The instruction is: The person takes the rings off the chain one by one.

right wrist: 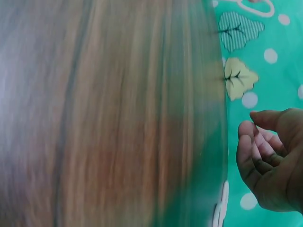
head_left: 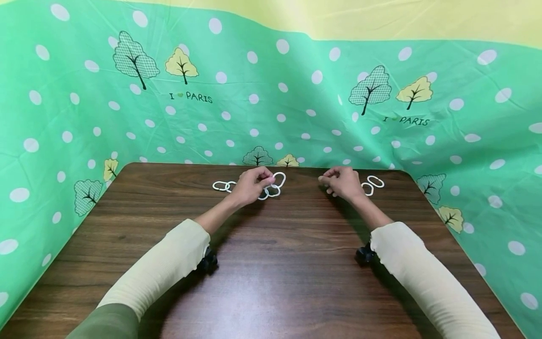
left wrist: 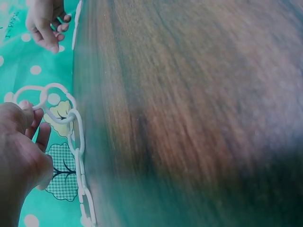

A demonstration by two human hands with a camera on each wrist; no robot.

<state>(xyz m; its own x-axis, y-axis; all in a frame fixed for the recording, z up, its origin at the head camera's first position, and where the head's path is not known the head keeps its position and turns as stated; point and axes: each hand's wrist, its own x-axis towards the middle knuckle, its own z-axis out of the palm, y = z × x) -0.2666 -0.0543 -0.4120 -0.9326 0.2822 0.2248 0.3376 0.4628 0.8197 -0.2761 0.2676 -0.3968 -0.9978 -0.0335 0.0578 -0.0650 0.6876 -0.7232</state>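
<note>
My left hand (head_left: 250, 186) pinches a white plastic chain link (head_left: 284, 177) between thumb and fingertips, raised near the far table edge. Other white links (head_left: 278, 191) are joined to it. In the left wrist view the linked chain (left wrist: 80, 135) hangs from the pinched link down to the tabletop. Farther left, more of the chain (head_left: 213, 186) lies on the table, partly hidden behind the hand. My right hand (head_left: 344, 183) hovers to the right with fingers loosely bent and nothing between them, as the right wrist view also shows.
Two loose white links (head_left: 383, 182) lie on the brown wooden table (head_left: 279, 263) just right of the right hand, one partly covered by it. A green dotted cloth (head_left: 296, 108) with printed trees hangs around the table's back and sides.
</note>
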